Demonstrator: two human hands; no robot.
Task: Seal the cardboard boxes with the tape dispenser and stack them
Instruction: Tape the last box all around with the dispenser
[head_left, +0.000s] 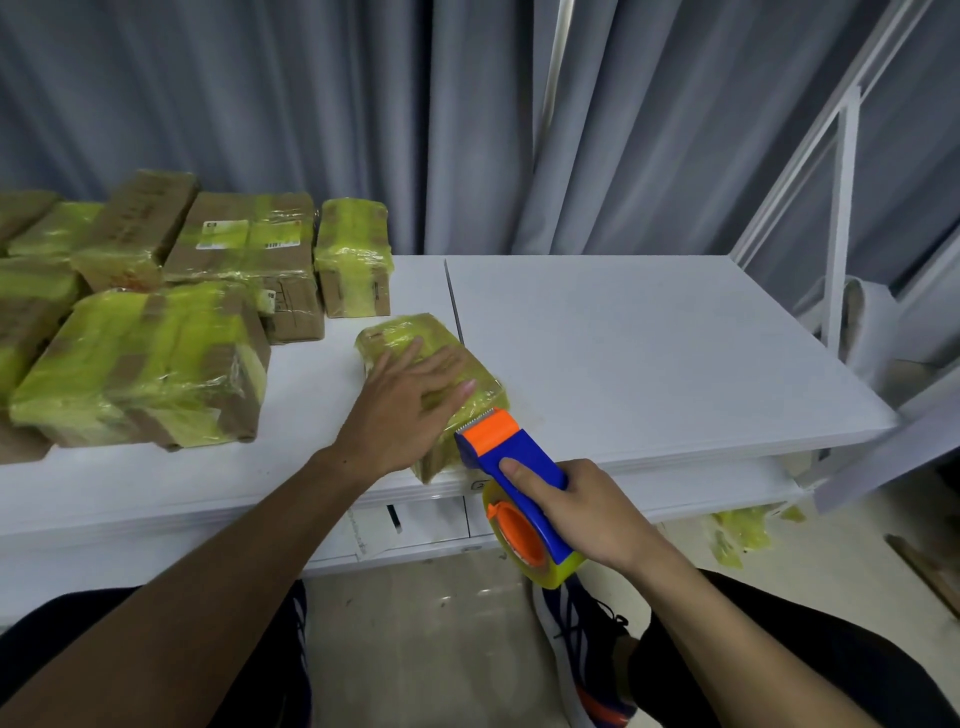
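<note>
At the table's front edge, dead centre, the left hand lies flat on one small box, fingers spread and straight. That looks like pinning it so it can't slide. The right hand is wrapped around the single dispenser, whose blade end sits against the box's corner at 5 o'clock, probably to lay or cut tape. Off at 10 o'clock sits the pile of taped boxes, bunched close, some on top of others. I count at least eight; the frame edge cuts off more.
</note>
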